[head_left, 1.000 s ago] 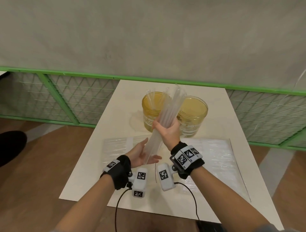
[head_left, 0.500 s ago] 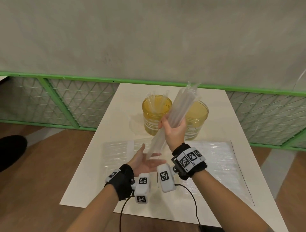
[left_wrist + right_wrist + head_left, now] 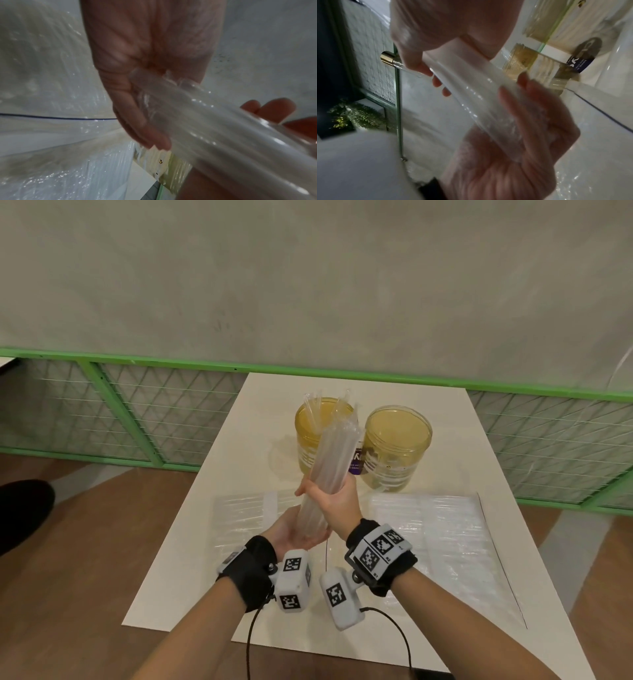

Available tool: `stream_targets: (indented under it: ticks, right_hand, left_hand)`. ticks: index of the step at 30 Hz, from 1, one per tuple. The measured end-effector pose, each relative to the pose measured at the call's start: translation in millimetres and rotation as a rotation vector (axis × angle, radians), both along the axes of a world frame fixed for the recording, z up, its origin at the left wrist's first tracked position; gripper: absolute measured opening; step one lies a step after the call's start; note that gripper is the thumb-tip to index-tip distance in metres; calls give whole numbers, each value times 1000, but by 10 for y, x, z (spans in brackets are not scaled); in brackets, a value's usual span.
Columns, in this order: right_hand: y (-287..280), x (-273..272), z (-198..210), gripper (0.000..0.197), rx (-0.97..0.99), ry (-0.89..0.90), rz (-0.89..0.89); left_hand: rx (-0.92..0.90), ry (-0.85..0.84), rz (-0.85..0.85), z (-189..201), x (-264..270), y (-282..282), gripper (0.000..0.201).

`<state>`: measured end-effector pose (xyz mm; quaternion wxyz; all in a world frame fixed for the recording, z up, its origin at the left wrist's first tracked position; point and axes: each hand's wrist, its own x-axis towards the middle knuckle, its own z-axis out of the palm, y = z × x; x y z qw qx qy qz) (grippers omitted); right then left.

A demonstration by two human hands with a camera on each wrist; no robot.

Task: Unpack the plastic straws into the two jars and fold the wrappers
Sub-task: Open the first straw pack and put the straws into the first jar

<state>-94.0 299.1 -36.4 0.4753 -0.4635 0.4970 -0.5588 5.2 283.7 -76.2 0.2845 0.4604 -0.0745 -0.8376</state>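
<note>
While right grip (image 3: pixel 334 501) clenches straw bundle (image 3: pixel 330 470) mid-length | left grip (image 3: pixel 291 534) flat, cupping its base

- The head camera looks forward and down over the white table (image 3: pixel 212 542) toward the far wall.
- Each wrist camera sits very close, looking along its palm.
- All three share the straw bundle (image 3: pixel 329 474) (image 3: pixel 214 128) (image 3: pixel 476 97).
</note>
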Motion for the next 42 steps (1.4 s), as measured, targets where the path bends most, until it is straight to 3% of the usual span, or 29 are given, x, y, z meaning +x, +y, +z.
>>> stream_targets:
  ticks: [4,9,13,17,19,22,27,36,42]
  right_hand:
    - [6,-2,25,16,-7,-34,61]
    - [-70,-7,52,17,78,-15,-20]
    - [-244,-126,252,21,101,101,29]
    - [-730,-428,657,20,-21,2,-239]
    - [-1016,-525,831,13,-79,-87,-360]
    - [-1400,-562,912,18,-83,-171,-433]
    - [-1854,-476,743,18,-37,-184,-455]
    - [-1945,-425,67,33,101,90,-358]
    - [-1882,-392,-78,43,87,280,-195]
  left_hand:
    - [-5,-61,45,-60,15,-1,31]
    - [-26,47,93,-82,12,30,24]
    - [-149,-79,-12,-135,9,10,41]
    - [-251,-442,-126,-260,139,-42,35]
    - [-230,-462,-127,-349,192,-35,24]
    - [-212,-468,-125,-445,224,-15,17]
    - [-273,-511,-167,-571,232,-18,12]
    - [-251,-513,-182,-696,276,-84,14]
    - [-198,-554,-219,-658,256,-213,15]
